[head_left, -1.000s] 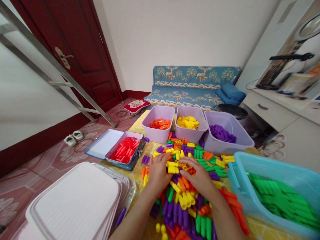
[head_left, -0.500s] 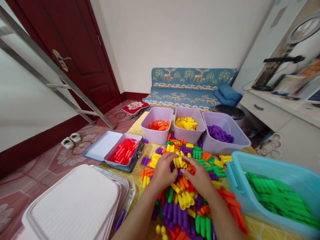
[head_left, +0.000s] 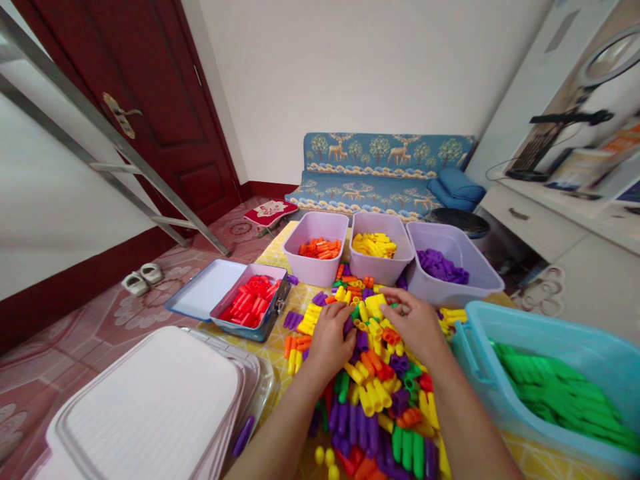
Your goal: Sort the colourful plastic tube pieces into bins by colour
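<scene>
A colourful pile of plastic tubes (head_left: 357, 423) lies under and between my hands, some joined in rows. My left hand (head_left: 331, 340) rests over the pile's left side, fingers curled and thumb bent inward. A purple piece (head_left: 349, 325) shows between its thumb and fingers; whether it is gripped is unclear. My right hand (head_left: 416, 325) is at the pile's far right part, its thumb and forefinger about a joined row of yellow tubes (head_left: 375, 307). The remaining fingers of that hand are partly hidden.
Lilac bins hold orange (head_left: 320, 249), yellow (head_left: 374, 245) and purple pieces (head_left: 443, 267). A blue tub (head_left: 470, 360) with green pieces stands right. At left are an open case (head_left: 197, 293) of red pieces and stacked white lids (head_left: 150, 400). A sofa (head_left: 380, 187) stands behind.
My hands have moved apart; the right has shifted right and slightly away from me. The yellow row, earlier between both hands, is now beside the right thumb. My left hand has hardly moved.
</scene>
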The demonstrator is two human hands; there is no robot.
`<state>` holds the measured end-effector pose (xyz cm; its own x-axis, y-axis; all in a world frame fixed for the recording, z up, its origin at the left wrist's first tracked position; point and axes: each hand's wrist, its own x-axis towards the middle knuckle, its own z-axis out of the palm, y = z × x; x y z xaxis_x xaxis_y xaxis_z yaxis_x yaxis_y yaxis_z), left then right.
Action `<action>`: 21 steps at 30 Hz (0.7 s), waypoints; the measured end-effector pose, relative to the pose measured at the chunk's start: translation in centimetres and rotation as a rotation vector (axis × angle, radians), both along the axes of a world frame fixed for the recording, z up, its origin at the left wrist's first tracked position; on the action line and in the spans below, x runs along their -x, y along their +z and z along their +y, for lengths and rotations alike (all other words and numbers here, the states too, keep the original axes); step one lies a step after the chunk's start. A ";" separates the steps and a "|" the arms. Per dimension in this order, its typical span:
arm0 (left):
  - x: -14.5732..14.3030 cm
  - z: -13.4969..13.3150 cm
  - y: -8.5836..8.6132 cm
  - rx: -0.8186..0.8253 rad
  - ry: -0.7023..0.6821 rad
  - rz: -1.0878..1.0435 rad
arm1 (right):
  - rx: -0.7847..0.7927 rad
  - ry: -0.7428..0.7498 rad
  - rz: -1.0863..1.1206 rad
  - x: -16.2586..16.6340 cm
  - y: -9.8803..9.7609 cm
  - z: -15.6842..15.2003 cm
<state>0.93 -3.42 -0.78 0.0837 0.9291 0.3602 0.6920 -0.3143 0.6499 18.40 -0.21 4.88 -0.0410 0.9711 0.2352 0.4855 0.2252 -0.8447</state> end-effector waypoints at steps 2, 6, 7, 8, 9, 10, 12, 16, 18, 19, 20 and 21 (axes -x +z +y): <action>0.0 0.1 0.0 -0.013 -0.030 0.015 | -0.059 -0.052 0.114 -0.3 1.6 1.8; 0.2 0.0 -0.1 -0.036 -0.040 -0.005 | -0.226 -0.144 0.350 -0.2 2.9 3.7; 0.3 0.0 -0.2 -0.037 -0.044 -0.011 | -0.228 -0.146 0.321 -0.1 2.5 3.6; 0.3 0.0 -0.3 -0.037 -0.047 -0.016 | -0.212 -0.139 0.259 0.1 1.8 3.4; 0.3 0.0 -0.3 -0.036 -0.044 -0.023 | -0.182 -0.121 0.178 0.2 1.0 3.1; 0.3 0.0 -0.4 -0.036 -0.037 -0.029 | -0.153 -0.089 0.083 0.3 0.0 2.8; 0.3 0.0 -0.6 -0.036 -0.023 -0.040 | -0.111 0.005 -0.104 0.6 -1.9 2.1; 0.2 0.0 -0.6 -0.034 -0.053 -0.050 | -0.063 0.165 -0.254 1.3 -4.3 0.9; 0.3 -0.2 -0.3 -0.021 -0.086 -0.054 | -0.057 0.178 -0.245 1.5 -4.5 0.3; 0.3 -0.3 -0.1 -0.015 -0.101 -0.057 | -0.058 0.170 -0.224 1.6 -4.4 0.0; 0.3 -0.4 0.0 -0.012 -0.112 -0.060 | -0.051 0.159 -0.185 1.6 -4.4 -0.3; 0.4 -0.5 0.2 -0.011 -0.120 -0.065 | -0.032 0.147 -0.126 1.5 -4.4 -0.6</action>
<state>0.57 -3.93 -0.60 0.1704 0.9097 0.3788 0.6055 -0.3999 0.6880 16.86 -0.77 0.48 -0.2130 0.9446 0.2497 0.5467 0.3270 -0.7709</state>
